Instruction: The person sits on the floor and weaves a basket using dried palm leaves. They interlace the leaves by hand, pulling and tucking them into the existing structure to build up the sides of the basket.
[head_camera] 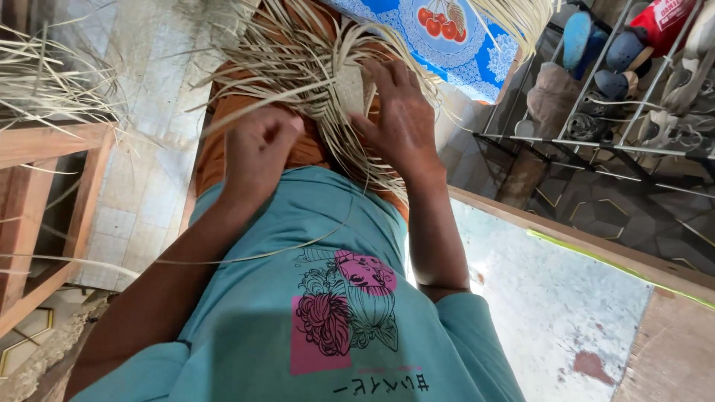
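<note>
Fingers [279, 126] of left hand [257, 152] curled into a loose fist, pinching thin strips [298, 89] of pale dried leaf between thumb and forefinger. Fingers [387, 78] of right hand [398, 123] spread and flat, pressed down over the woven patch [350, 88] at the middle of the strips. Weave held on the lap, over orange cloth [216, 149], just above the hem of a teal shirt [313, 298]. Loose strip ends fanning out from the patch on all sides, some trailing down across the shirt toward the left forearm. One long strip [246, 257] curving across the shirt front, below the left wrist.

More dried strips [45, 82] piled on a wooden frame [45, 193] at far left, well apart from the hands. Tiled floor [149, 149] between frame and lap. Blue cloth [447, 37] with a red fruit print beyond the weave, at top. Metal rack [618, 141] of shoes at upper right, sandals and slippers on its wire shelves. Wooden edge [581, 242] with a pale, worn surface beside the right elbow.
</note>
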